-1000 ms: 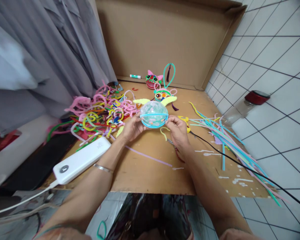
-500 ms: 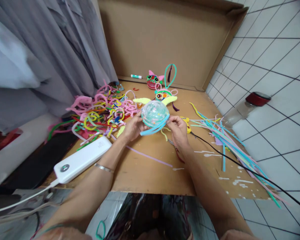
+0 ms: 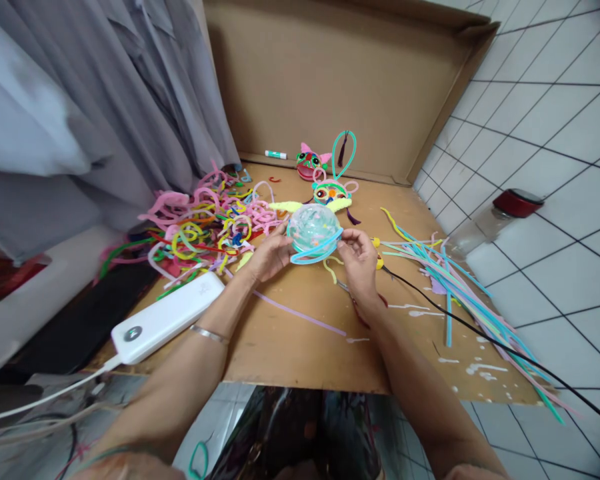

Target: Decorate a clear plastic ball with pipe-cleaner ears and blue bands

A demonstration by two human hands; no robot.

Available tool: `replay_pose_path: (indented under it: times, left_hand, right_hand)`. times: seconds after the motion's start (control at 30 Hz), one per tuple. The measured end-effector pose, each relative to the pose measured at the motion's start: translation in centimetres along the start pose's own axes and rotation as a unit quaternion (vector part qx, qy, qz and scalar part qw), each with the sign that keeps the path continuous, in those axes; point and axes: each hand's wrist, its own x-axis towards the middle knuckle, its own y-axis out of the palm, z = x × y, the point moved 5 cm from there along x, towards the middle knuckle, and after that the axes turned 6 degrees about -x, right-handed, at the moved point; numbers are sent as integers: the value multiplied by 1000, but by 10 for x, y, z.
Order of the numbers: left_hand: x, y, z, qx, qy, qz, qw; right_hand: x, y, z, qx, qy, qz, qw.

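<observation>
A round, pale green, see-through ball-like piece [image 3: 314, 228] is between my hands, above the middle of the table. My left hand [image 3: 274, 255] has its fingers closed on the left side of it. Blue pipe cleaners [image 3: 316, 253] curve across its near lower edge. At the right end of these, my right hand [image 3: 357, 261] pinches them against the rim. Two fuzzy pale yellow strips [image 3: 286, 207] stick out beyond the far side of the round piece.
Colourful pipe cleaner pieces [image 3: 195, 227] heap at the left, near a white power bank [image 3: 167, 319]. Long pipe cleaners [image 3: 473, 293] and a black cable [image 3: 430, 300] lie right. Two decorated faces [image 3: 310, 163] stand behind. Red-handled scissors [image 3: 360, 313] lie beneath my right wrist.
The blue pipe cleaners' left end, loose and sticking out before, now lies closer along the round piece's lower edge. My hands and the piece have shifted slightly right in view.
</observation>
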Motion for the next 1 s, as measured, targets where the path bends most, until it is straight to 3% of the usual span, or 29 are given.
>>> replay_pose_path:
  times: [0.13, 0.33, 0.47, 0.6, 0.73, 0.83, 1.0]
  left_hand:
    - [1, -3, 0, 8, 16, -21, 1000]
    - [4, -5, 4, 44, 64, -42, 996]
    - [4, -6, 6, 110, 100, -56, 987]
    - [0, 3, 7, 192, 140, -71, 969]
    - [-6, 14, 12, 238, 151, -81, 956]
    - [-11, 19, 13, 314, 163, -92, 931]
    - [-16, 26, 9, 354, 164, -53, 919]
  right_hand:
    - [-3, 2, 3, -21, -1, 14, 1000]
    - [-5, 0, 5, -68, -59, -11, 996]
    - [-6, 0, 3, -154, -87, 7, 984]
    - [-8, -2, 0, -220, -106, 1, 970]
    - [-9, -4, -2, -222, -123, 2, 967]
    - [-9, -5, -1, -224, -129, 2, 966]
    - [-10, -6, 4, -222, -126, -26, 966]
